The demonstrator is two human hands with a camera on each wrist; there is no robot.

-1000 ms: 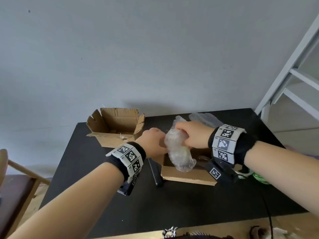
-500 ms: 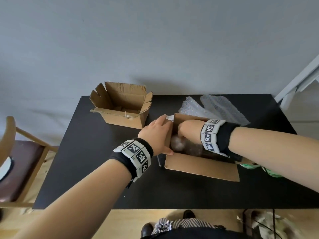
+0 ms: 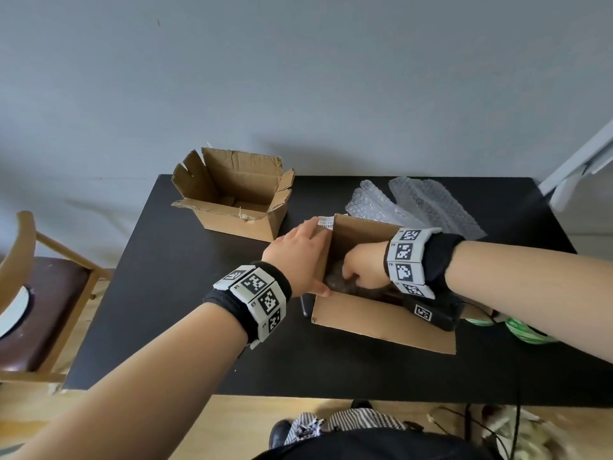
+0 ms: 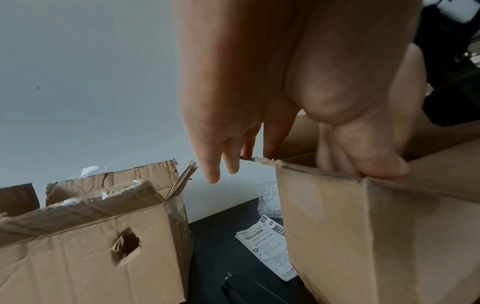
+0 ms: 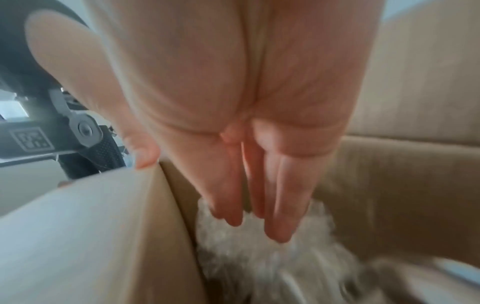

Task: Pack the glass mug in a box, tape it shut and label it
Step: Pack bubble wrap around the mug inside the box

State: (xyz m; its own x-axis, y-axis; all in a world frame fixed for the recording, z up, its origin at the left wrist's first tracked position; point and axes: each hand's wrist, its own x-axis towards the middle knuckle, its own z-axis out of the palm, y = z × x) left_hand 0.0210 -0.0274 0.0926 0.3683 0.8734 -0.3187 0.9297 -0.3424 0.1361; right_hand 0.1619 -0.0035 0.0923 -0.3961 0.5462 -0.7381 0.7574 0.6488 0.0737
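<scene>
left hand grips the left wall of the box, thumb inside, fingers outside. right hand reaches down into it, straight fingers on the bubble-wrapped mug at the bottom; its long axis is too blurred to tell. a torn second box stands at the tabletop's far left corner, loose bubble wrap along the far edge, a shipping label beside the box, green tape rolls near the right edge.
</scene>
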